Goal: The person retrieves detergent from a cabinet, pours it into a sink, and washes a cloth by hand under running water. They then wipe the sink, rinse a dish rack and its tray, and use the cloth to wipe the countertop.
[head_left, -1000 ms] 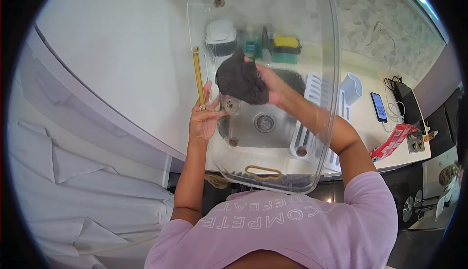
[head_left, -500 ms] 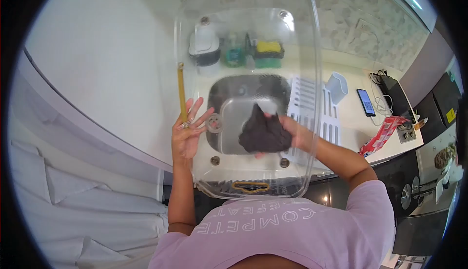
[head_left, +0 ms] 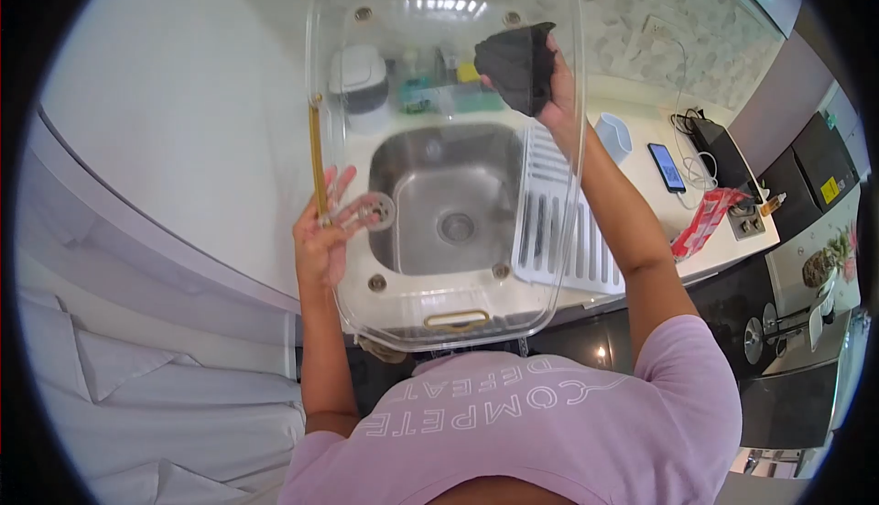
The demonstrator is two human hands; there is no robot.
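Observation:
A large clear plastic bin (head_left: 540, 313) with gold handles is tilted up in front of me, over the sink (head_left: 380, 239). My left hand (head_left: 320, 247) grips its left side by the long gold handle (head_left: 319, 157), thumb and fingers around the edge. A round clear disc with holes (head_left: 375, 212) shows beside those fingers. In my right hand (head_left: 560, 97) is a bunched dark cloth (head_left: 515, 64), up at the bin's upper right part. Parts of the cloth cover the fingers holding it.
Behind the bin stand a white-and-grey container (head_left: 359, 75), a green bottle (head_left: 414, 93) and a yellow sponge (head_left: 468, 72). A white drying rack (head_left: 554, 271) lies right of the sink. Farther right are a phone (head_left: 667, 168), a red packet (head_left: 705, 223) and cables.
My right hand has moved the cloth from the bin's lower right up to its upper right. The bin and my left hand have shifted slightly left in view.

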